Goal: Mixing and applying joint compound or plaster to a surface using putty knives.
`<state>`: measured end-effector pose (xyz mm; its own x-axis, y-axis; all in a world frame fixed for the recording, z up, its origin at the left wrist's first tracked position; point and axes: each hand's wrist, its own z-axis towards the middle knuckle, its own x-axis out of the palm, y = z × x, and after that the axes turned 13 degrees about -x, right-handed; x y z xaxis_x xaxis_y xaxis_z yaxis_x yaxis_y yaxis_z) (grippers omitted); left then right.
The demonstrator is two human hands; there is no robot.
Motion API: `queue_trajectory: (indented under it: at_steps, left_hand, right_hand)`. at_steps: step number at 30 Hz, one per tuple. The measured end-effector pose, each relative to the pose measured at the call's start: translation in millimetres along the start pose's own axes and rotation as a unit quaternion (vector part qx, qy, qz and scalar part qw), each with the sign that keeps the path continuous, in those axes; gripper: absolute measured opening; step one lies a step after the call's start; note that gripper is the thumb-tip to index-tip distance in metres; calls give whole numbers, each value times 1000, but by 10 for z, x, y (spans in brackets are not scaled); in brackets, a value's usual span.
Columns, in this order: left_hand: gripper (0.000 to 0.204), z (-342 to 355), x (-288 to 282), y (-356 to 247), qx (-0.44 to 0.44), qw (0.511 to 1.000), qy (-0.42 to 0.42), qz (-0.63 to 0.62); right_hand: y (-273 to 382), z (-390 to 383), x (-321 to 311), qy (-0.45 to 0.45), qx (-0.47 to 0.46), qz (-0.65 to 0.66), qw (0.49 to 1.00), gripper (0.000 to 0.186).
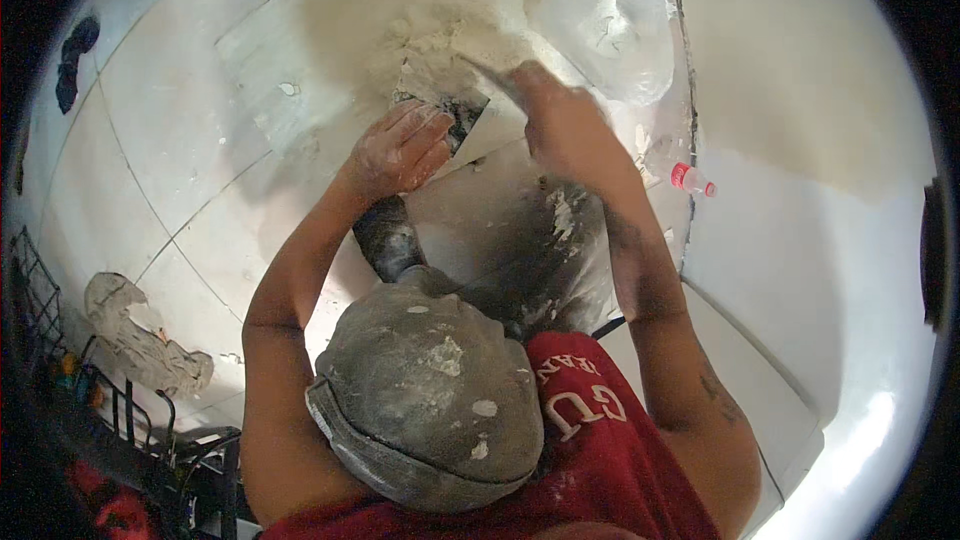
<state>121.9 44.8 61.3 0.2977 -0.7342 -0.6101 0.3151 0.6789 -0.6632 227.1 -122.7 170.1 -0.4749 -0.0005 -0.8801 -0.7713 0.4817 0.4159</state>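
My left hand (405, 145), dusted white, is closed with its fingers pressed together over the edge of a dark, flat, square-cornered piece (468, 120). White material lies on part of that piece. My right hand (565, 125) grips a thin flat blade like a putty knife (487, 72), slightly blurred, its tip pointing left. Just beyond both hands, a heap of off-white powdery paste (440, 38) spreads on the tiled floor (160, 140). Between my forearms is a rounded grey fabric shape (425, 380), spotted white, which looks like a bent knee.
A clear plastic bag with white stuff (610, 35) rests at the far right, near a small red-labelled bottle (690, 180). A pale wall or panel (800, 140) borders the right side. On the left lie crumpled grey cloth (150, 335), a black metal rack (130, 420) and a dark bundle (75, 65).
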Motion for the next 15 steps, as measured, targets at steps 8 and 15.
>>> queue_trajectory:
  at_steps: [8,15]
  left_hand:
    - [13,33,50,-56,132,990,23,45]
    - [28,-171,34,3,-4,999,-42,33]
  right_hand:
    - [-4,137,360,99,-37,-58,993,41]
    - [-580,73,240,-51,26,38,998,47]
